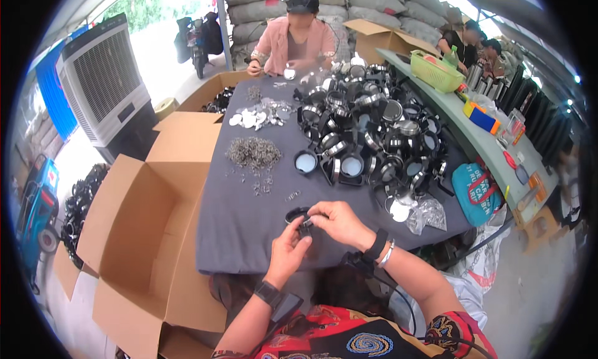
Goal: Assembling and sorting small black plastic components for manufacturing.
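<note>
Over the near edge of the cloth-covered table, a round black lid-like part with a short tab (pixel 297 214) is between my hands. My left hand (pixel 286 252) grips its near side with thumb and fingers. On the tab my right hand (pixel 339 225) is closed in a pinch; whatever small piece lies in its fingertips is too small to make out. Beyond them is a heap of small metal clips or rings (pixel 254 153), with a few scattered toward me. A large pile of black and silver lid-like parts (pixel 380 128) covers the table's right side.
An open cardboard box (pixel 140 234) stands left of the grey-clothed table (pixel 227 234). White and silver discs (pixel 252 118) lie farther back. A clear plastic bag (pixel 427 217) and a blue pouch (pixel 476 194) sit to the right. Across the table a person (pixel 299 38) is working.
</note>
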A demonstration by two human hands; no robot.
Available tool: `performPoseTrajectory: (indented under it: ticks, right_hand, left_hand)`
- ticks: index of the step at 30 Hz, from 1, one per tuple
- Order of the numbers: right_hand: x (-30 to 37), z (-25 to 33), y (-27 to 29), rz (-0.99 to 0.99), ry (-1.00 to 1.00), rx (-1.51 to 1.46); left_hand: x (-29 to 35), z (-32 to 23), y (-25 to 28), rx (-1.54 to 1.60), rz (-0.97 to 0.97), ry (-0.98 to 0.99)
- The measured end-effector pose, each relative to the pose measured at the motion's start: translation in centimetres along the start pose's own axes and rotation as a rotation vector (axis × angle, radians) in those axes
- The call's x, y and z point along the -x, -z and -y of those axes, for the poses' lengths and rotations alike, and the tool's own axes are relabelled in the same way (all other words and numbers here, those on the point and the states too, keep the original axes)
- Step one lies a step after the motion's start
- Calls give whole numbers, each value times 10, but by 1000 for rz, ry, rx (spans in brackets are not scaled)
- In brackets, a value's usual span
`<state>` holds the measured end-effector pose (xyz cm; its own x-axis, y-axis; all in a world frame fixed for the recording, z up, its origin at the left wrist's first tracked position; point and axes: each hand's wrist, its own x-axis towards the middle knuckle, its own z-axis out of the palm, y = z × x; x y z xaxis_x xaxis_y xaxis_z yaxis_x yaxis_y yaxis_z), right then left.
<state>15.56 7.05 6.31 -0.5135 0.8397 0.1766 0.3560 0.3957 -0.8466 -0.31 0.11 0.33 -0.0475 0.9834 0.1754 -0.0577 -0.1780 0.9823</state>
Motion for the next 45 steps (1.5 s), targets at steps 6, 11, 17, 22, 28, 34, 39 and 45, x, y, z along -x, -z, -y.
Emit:
performPoseTrajectory:
  ticks: [6, 11, 17, 22, 28, 34, 39, 45]
  right_hand:
    - [12, 55, 27, -286, 224, -88]
    - [21, 133, 72, -653, 783, 318]
    - [129, 37, 103, -563, 828, 56]
    - [113, 28, 151, -555, 911, 1]
    - [154, 5, 187, -556, 1016, -77]
    - [144, 44, 211, -515, 1076, -88]
    - [159, 115, 262, -444, 1069, 40]
    - [134, 147, 217, -477, 1103, -13]
  left_hand:
    - [5, -3, -1, -27, 19, 52]
    - [3, 13, 5, -76, -29, -27]
    - [0, 6, 3, -104, -7, -28]
    - [1, 2, 3, -164, 26, -35]
    - [7, -2, -1, -176, 17, -54]
    - [3, 1, -5, -46, 37, -3]
    - [5, -5, 0, -60, -25, 6]
    - [2, -6, -4, -81, -4, 17]
